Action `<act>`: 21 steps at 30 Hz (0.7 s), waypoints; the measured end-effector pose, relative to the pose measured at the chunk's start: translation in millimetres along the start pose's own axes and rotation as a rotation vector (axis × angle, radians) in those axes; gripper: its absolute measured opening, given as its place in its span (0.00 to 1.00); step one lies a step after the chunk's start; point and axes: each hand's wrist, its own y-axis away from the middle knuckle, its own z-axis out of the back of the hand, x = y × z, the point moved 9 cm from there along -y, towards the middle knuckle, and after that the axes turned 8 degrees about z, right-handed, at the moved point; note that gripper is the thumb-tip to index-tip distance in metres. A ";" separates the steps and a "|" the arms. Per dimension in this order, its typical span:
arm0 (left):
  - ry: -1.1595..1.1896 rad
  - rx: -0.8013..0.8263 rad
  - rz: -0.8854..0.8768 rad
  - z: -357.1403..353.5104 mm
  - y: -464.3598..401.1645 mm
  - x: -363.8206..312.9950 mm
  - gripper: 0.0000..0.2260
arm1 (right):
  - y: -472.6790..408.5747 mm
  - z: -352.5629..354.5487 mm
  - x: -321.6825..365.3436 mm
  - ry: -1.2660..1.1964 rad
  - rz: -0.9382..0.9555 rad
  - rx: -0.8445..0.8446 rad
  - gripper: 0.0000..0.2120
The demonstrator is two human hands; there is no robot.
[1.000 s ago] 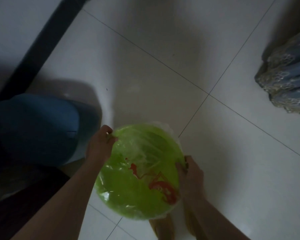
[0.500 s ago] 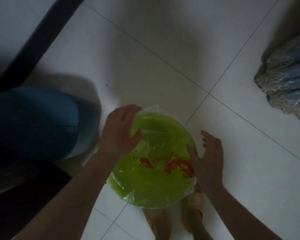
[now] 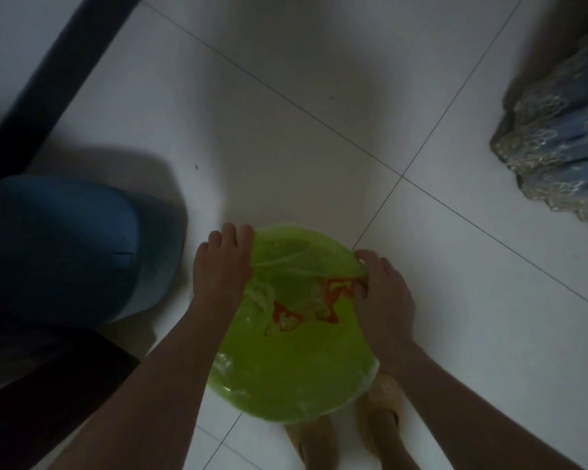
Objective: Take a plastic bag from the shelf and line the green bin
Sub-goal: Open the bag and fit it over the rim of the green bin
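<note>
From the head camera, looking straight down, the green bin (image 3: 296, 361) stands upright on the white tiled floor (image 3: 286, 137), its round mouth facing the camera, so its long axis runs toward the lens. A thin clear plastic bag (image 3: 302, 313) with red print sags inside it, and its edge is folded over the near-right rim. The left hand (image 3: 223, 266) lies over the far-left rim with the fingers curled down over the edge, pressing the film against it. The right hand (image 3: 382, 296) is at the right rim, thumb inside and fingers outside, pinching a stretched fold of the bag that runs across the bin's mouth between the two hands. Just below the bin, two feet in tan slippers (image 3: 381, 401) touch the bottom edge of the frame. A blue rounded object (image 3: 58, 245) sits close on the left, near the left forearm, with a dark baseboard strip (image 3: 62, 72) behind it. A blue lace-edged cloth (image 3: 560, 144) hangs at the right edge, well apart. The floor beyond the bin and to its right lies bare.
</note>
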 end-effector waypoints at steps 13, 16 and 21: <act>0.297 0.092 0.084 -7.2 32.9 20.5 0.38 | 50.9 -119.8 60.5 0.497 0.400 0.472 0.26; 0.336 0.100 0.083 -10.8 35.9 23.2 0.37 | 35.1 -130.8 44.7 0.480 0.294 0.516 0.27; 0.391 -0.026 0.063 5.8 39.6 27.9 0.34 | 42.3 -91.6 81.5 0.285 0.458 0.435 0.20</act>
